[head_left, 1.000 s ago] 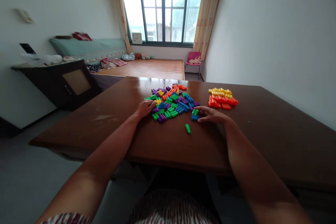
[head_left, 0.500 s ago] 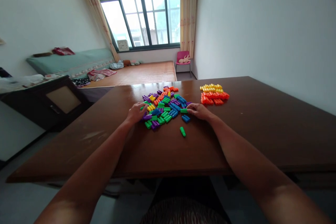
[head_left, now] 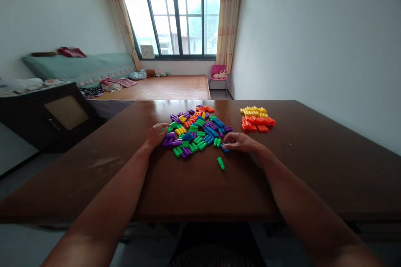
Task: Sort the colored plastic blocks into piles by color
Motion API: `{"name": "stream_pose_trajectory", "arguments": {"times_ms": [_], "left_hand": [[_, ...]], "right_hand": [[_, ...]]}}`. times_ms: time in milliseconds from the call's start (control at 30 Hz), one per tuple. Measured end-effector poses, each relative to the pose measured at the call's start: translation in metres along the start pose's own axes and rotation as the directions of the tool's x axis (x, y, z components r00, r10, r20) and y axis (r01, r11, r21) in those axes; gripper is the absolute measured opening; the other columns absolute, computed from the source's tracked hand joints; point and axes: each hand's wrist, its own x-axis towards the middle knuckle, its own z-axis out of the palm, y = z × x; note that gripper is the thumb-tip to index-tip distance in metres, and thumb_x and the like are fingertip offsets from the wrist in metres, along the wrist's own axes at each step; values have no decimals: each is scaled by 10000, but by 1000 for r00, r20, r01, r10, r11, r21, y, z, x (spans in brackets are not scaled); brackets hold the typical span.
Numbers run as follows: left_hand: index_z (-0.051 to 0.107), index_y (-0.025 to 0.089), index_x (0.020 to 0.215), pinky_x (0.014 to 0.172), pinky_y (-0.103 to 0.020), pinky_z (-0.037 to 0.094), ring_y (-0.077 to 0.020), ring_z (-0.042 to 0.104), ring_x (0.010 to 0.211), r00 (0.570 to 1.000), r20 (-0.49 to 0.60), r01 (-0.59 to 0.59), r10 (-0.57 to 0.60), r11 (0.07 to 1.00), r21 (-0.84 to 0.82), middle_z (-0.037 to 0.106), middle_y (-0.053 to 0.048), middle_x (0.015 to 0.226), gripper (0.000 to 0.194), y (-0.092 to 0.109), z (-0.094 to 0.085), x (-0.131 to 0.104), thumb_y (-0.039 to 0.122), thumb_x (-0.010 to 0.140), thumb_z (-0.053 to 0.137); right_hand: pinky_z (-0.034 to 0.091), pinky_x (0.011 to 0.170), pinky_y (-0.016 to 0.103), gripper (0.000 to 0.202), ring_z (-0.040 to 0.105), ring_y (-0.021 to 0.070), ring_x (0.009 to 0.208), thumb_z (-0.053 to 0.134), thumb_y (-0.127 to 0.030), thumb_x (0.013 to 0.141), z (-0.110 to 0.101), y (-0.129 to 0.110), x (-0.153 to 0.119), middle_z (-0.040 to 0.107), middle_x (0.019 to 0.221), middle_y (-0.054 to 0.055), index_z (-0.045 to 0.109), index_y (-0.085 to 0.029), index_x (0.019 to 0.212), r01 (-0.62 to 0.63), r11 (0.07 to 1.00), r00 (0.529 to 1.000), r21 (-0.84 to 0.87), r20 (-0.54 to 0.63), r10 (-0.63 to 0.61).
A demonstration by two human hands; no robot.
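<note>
Background: dark-framed window [head_left: 177, 21], patterned curtains [head_left: 229, 21] either side; square clock [head_left: 147, 51] at its lower left. Bed [head_left: 175, 86] below, rumpled pink cloth [head_left: 117, 84] lying on it. Pink chair [head_left: 217, 68] right of bed, plush toy [head_left: 220, 75] on it. Left: dark cabinet [head_left: 29, 114], pale door panel [head_left: 66, 112].

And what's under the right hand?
Part of a blue piece shows under the right hand. The hand covers the rest, so its whole shape can't be seen.

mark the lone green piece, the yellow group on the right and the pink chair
Lone green piece [head_left: 221, 163]: head view, middle of its body.
Yellow group [head_left: 254, 111]: head view, middle of its clustered pieces.
Pink chair [head_left: 216, 68]: head view, bare part of its backrest.
</note>
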Motion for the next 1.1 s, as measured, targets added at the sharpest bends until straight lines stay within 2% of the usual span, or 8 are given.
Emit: {"name": "stream_pose_trajectory", "arguments": {"times_ms": [133, 300, 400, 567, 700, 767, 833, 1100], "left_hand": [[719, 167, 983, 830, -333, 516, -223, 650, 905, 1000, 4, 28, -28, 999, -34, 706, -90, 1011, 358, -5, -1, -1, 378, 822, 479], [728, 176, 959, 852, -333, 507, -224, 650, 904, 1000, 10, -7, 7, 1000, -4, 709, -79, 987, 338, -4, 3, -1, 372, 816, 492], [727, 177, 956, 852, -343, 505, -230, 650, 909, 1000, 12, -9, 9, 1000, -1, 709, -80, 982, 334, -4, 3, -1, 367, 815, 490], [729, 177, 953, 826, -337, 509, -226, 649, 892, 1000, -5, 13, -13, 1000, 2, 710, -82, 972, 336, -4, 1, -1, 358, 807, 487], [729, 182, 956, 828, -330, 503, -222, 648, 899, 1000, 4, 10, -10, 1000, 21, 714, -81, 980, 343, -3, 1, -2, 358, 821, 468], [729, 177, 957, 823, -333, 505, -227, 650, 894, 1000, 8, 9, -9, 1000, 24, 715, -89, 978, 350, -3, 1, -2, 360, 819, 465], [729, 175, 953, 821, -338, 507, -233, 652, 896, 1000, 8, 7, -7, 1000, 19, 717, -93, 974, 351, -3, 1, -2, 363, 816, 465], [724, 184, 962, 830, -314, 509, -217, 652, 905, 1000, 18, 19, -20, 1000, 12, 716, -80, 1002, 351, -3, -1, -2, 373, 816, 467]], "right_hand": [[452, 667, 244, 488, 578, 142, 758, 743, -492, 651, 1, -7, -3, 655, 868, 14, 652, -190, 1022, 30, 999, 997, -28, 72, -27], [452, 683, 249, 378, 582, 148, 776, 661, -285, 705, 7, -7, 2, 645, 899, 36, 650, -176, 1067, 30, 990, 998, -141, -50, -37], [456, 696, 242, 364, 595, 151, 802, 640, -239, 697, 2, 1, 2, 651, 964, 47, 657, -188, 1057, -16, 980, 995, -199, -96, -3], [466, 708, 255, 313, 627, 173, 814, 670, -383, 720, -24, 29, -10, 687, 930, 35, 652, -216, 985, -256, 938, 963, -235, -151, 225], [471, 725, 306, 385, 637, 223, 860, 712, -514, 665, -48, 46, -24, 687, 948, 48, 642, -238, 925, -519, 791, 849, -323, -304, 433], [470, 720, 323, 398, 637, 241, 874, 715, -550, 648, -57, 50, -30, 684, 960, 51, 642, -245, 894, -593, 728, 801, -344, -340, 493], [469, 719, 327, 417, 639, 242, 870, 720, -571, 636, -61, 54, -33, 684, 957, 47, 643, -249, 889, -610, 719, 789, -333, -340, 512], [481, 719, 326, 522, 643, 225, 823, 692, -652, 626, -61, 62, -35, 681, 933, 46, 633, -234, 934, -595, 757, 799, -271, -299, 521]]}}
